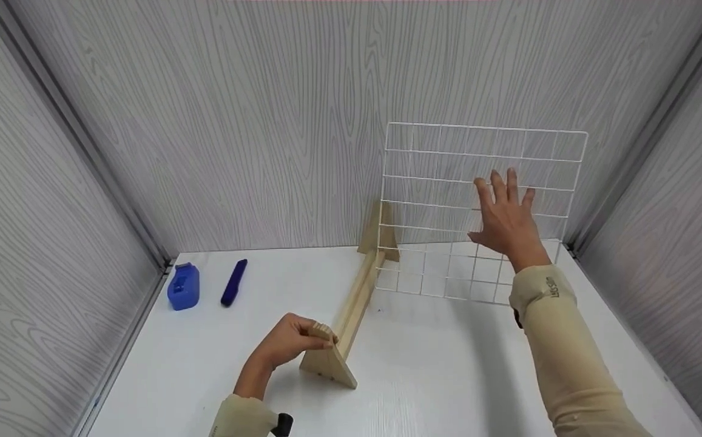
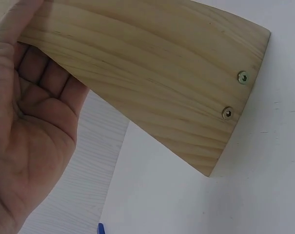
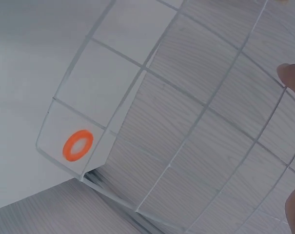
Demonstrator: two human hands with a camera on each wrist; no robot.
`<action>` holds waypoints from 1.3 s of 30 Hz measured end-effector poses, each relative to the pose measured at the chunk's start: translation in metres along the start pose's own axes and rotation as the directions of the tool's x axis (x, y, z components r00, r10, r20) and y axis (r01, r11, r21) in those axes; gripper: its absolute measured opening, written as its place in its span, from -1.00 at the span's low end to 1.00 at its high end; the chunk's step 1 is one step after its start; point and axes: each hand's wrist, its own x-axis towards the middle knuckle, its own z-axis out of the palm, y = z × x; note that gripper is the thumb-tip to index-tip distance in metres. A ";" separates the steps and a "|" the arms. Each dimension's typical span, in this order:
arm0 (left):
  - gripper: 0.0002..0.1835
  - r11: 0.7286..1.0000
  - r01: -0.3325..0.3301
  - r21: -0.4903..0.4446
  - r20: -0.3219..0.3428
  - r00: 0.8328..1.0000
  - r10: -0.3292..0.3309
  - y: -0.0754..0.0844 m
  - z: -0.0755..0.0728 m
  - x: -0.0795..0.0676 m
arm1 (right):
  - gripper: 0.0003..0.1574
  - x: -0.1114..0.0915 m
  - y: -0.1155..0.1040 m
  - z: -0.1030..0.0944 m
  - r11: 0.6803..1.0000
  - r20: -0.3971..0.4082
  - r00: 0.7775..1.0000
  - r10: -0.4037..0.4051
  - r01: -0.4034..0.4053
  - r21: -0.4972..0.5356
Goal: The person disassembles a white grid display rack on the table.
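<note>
My left hand (image 1: 287,341) pinches the top of the near end panel of a wooden stand (image 1: 358,303). The left wrist view shows that panel (image 2: 152,73) close up, pale pine with two bolt heads near its lower edge. With fingers spread and nearly straight, my right hand (image 1: 505,224) lies against a white wire grid panel (image 1: 484,127). The grid stands upright to the right of the stand, its left edge overlapping the stand's far end in the head view. In the right wrist view my thumb (image 3: 289,75) touches a wire.
A blue tape dispenser (image 1: 184,287) and a dark blue knife-like tool (image 1: 234,283) lie at the left of the white table (image 1: 423,376). Through the grid, the right wrist view shows an orange ring (image 3: 68,148) on the table. Wood-grain walls (image 1: 266,121) enclose the back and sides.
</note>
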 end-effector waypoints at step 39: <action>-0.73 0.999 -0.045 -0.001 -0.176 0.983 0.044 -0.005 0.033 -0.006 | 0.41 -0.001 -0.010 0.013 0.994 0.104 0.992 -0.065 0.056 0.093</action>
